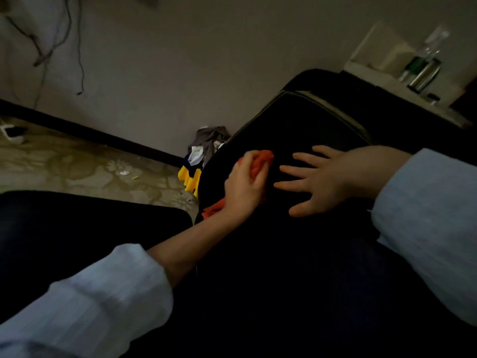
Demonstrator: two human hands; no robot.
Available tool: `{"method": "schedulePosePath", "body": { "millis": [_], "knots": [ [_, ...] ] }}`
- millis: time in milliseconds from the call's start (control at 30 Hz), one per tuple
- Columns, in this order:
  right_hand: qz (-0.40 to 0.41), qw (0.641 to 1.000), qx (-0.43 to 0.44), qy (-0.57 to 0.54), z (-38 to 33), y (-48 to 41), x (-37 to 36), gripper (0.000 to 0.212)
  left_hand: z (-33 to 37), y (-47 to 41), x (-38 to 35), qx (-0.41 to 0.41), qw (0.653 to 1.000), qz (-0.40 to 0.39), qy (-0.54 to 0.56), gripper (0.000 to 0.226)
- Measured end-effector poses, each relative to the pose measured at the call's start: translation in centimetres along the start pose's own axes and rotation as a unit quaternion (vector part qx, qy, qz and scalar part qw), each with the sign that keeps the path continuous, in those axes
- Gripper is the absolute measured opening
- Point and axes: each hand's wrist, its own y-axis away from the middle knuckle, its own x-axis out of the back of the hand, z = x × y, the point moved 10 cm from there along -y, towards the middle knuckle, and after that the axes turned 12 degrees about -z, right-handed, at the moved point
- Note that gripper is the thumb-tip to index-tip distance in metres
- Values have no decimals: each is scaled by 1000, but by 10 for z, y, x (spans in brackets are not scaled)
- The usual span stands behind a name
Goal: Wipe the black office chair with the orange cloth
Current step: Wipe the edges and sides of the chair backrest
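The black office chair (296, 130) fills the middle and right of the dim head view, its dark padded surface under both hands. My left hand (244, 188) is closed around the bunched orange cloth (260, 160), pressing it onto the chair near its left edge; a corner of the cloth sticks out below my wrist. My right hand (320, 178) lies flat on the chair just right of the cloth, fingers spread and holding nothing. Both arms wear light blue sleeves.
A pile of clothes (206, 144) on a yellow object (189, 178) sits on the floor by the wall, just left of the chair. A white shelf with bottles (423, 71) stands at the upper right. Cables (46, 47) hang on the wall at upper left.
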Motion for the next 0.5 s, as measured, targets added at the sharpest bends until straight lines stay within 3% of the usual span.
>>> {"method": "schedulePosePath", "body": {
  "millis": [167,267,367,500],
  "knots": [
    [12,999,12,-46,14,35,-24,64,73,1,-24,-130,988,-86,-9,34],
    [42,995,36,-78,26,55,-37,61,94,-9,-29,-188,976,-100,-54,30],
    [68,993,55,-80,27,60,-39,59,71,-53,-23,-145,985,-63,-65,27],
    [72,990,69,-101,26,54,-37,59,5,-100,0,-17,999,14,-44,20]
  ]
}}
